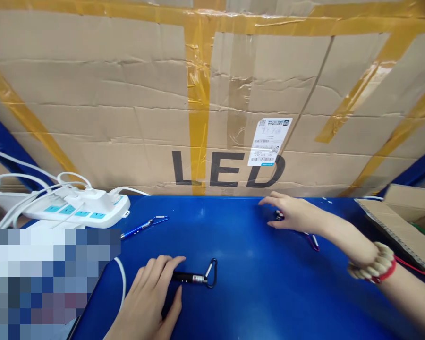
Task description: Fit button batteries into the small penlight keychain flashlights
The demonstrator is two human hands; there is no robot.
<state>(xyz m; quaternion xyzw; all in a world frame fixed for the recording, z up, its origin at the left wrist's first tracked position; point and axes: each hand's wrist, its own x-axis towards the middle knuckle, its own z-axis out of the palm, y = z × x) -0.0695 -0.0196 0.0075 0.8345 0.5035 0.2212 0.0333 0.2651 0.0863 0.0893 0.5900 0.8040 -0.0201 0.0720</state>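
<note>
My left hand (pixel 150 293) rests low on the blue tabletop, its thumb and index finger apart on either side of a black penlight (pixel 187 277). A black carabiner clip on the penlight points right; its other end is hidden by my fingers. Further back to the right, my right hand (pixel 293 212) is spread over a second small penlight-like item, mostly covered. Its dark end (pixel 279 215) shows between thumb and fingers, and a purple carabiner clip (pixel 313 242) sticks out below the wrist. A blue penlight (pixel 138 230) with a blue clip lies at the left.
A white power strip (pixel 109 215) with plugs and white cables is at the back left. A large taped cardboard box (pixel 145 118) marked LED stands behind the table (pixel 241 293). An open carton (pixel 400 226) is at the right. A blurred-out area covers the lower left.
</note>
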